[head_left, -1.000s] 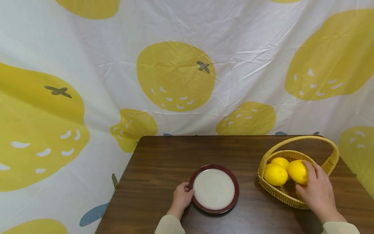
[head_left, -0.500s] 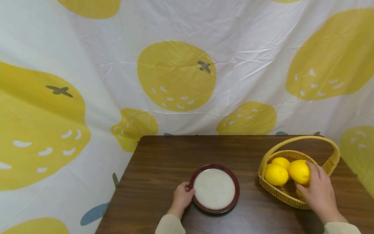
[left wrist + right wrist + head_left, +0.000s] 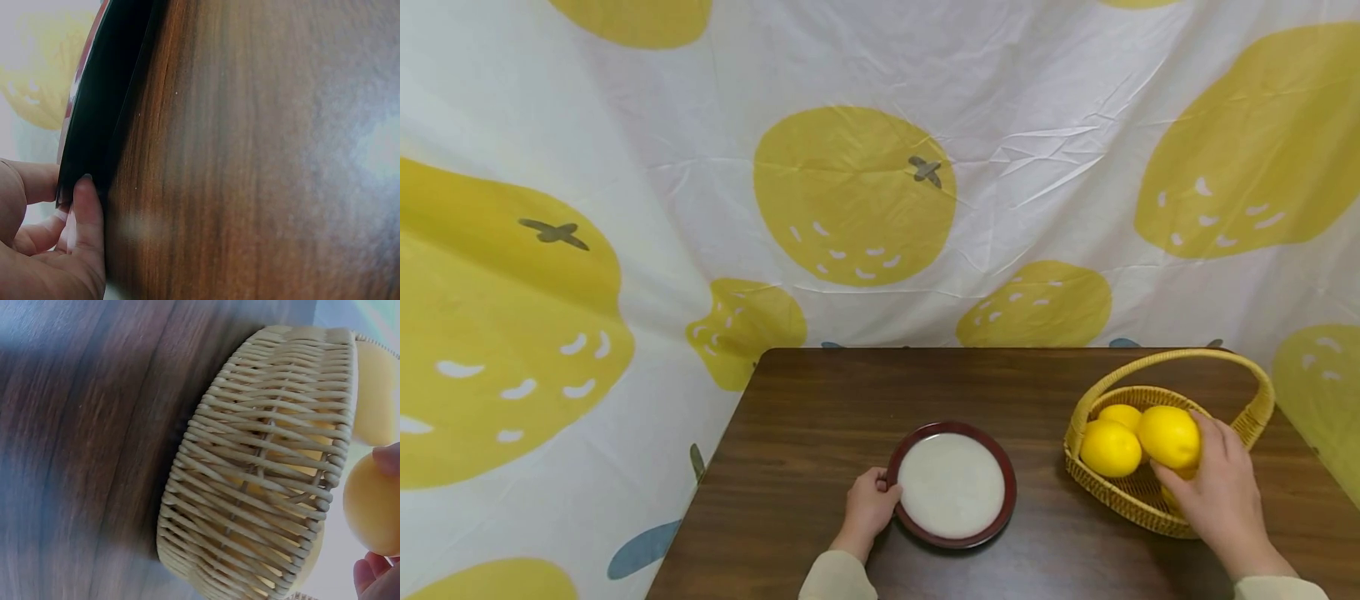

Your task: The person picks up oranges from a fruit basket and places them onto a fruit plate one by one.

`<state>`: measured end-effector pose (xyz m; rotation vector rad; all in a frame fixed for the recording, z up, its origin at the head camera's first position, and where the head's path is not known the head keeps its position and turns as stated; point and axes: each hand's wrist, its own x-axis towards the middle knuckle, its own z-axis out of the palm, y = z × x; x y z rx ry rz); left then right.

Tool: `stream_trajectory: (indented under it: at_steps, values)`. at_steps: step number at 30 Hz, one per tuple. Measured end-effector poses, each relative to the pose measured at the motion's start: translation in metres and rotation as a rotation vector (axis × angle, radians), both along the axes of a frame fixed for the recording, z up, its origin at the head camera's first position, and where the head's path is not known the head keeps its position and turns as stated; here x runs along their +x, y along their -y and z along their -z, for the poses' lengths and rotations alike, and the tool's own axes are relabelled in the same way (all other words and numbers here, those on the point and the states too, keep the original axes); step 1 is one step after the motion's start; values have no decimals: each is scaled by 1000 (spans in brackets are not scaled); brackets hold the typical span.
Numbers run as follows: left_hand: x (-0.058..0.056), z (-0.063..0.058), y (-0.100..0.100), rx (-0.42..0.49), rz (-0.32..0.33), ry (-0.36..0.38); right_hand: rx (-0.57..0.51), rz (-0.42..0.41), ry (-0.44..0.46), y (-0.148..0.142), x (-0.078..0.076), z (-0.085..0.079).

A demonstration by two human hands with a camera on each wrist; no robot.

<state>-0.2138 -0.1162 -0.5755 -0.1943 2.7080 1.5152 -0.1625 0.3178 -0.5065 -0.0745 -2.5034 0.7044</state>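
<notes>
On the brown table lies a round plate (image 3: 951, 485) with a cream centre and dark red rim. My left hand (image 3: 870, 510) pinches its left rim; the left wrist view shows thumb and fingers on either side of the plate's dark edge (image 3: 94, 119). My right hand (image 3: 1221, 496) holds a yellow lemon (image 3: 1170, 437) over the wicker basket (image 3: 1123, 502), fingers and thumb around it. In the right wrist view this lemon (image 3: 372, 503) is above the basket's rim. Two more lemons, one in front (image 3: 1109, 448) and one behind (image 3: 1122, 416), sit inside. Another yellow one is mostly hidden under my right hand.
The basket's arched handle (image 3: 1180, 357) rises over the lemons. The wooden table (image 3: 820, 400) ends at a back edge, where a white cloth (image 3: 685, 100) printed with large lemons hangs. Bare wood lies between plate and basket.
The lemon in my right hand has come up slightly and shows more clear of the fingers. My left hand and the plate have stayed where they were.
</notes>
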Motion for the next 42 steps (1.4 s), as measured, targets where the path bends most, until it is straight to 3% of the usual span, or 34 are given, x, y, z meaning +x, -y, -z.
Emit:
stream_trajectory:
  at_steps: [10, 30, 42]
  values:
    - [1, -1, -1, -2, -3, -11, -67, -14, -53, 7, 3, -6]
    - [2, 1, -2, 1, -13, -20, -134, 22, 20, 18, 10, -19]
    - [0, 3, -1, -11, -20, -17, -142, -23, -86, 30, 10, -17]
